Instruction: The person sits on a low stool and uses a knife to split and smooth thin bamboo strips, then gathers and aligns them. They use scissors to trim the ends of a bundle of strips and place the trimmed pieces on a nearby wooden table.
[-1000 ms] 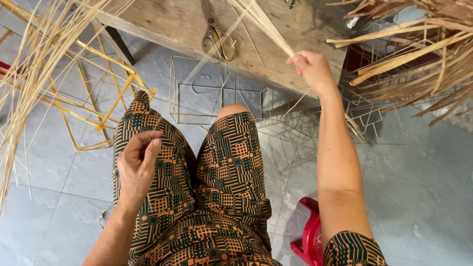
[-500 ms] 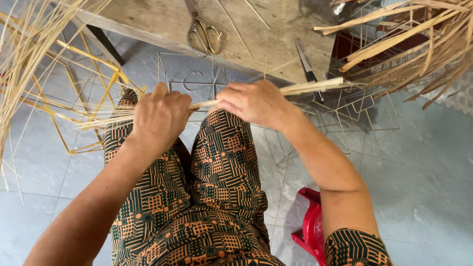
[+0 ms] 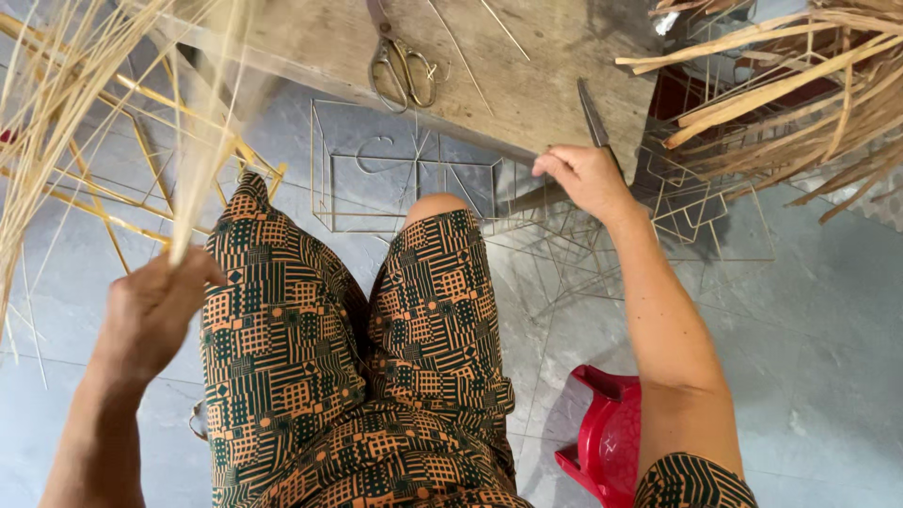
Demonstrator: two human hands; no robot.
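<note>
Presently, left hand (image 3: 150, 315) clenched around pale straw strips (image 3: 202, 141), right hand (image 3: 585, 177) gripping knife (image 3: 593, 115) at wooden bench (image 3: 527, 56) edge, scissors (image 3: 403, 64) nearby.

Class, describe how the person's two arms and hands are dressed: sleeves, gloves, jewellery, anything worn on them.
Both hands are bare: the left hand and the right hand show no gloves, and no rings or watch can be seen. Forearms are uncovered. A short sleeve in a dark green and orange geometric print shows at the right upper arm.

Hands parted: left hand (image 3: 150, 315) lifted the strips (image 3: 202, 141), right hand (image 3: 585, 179) reached the knife (image 3: 593, 115)
</note>
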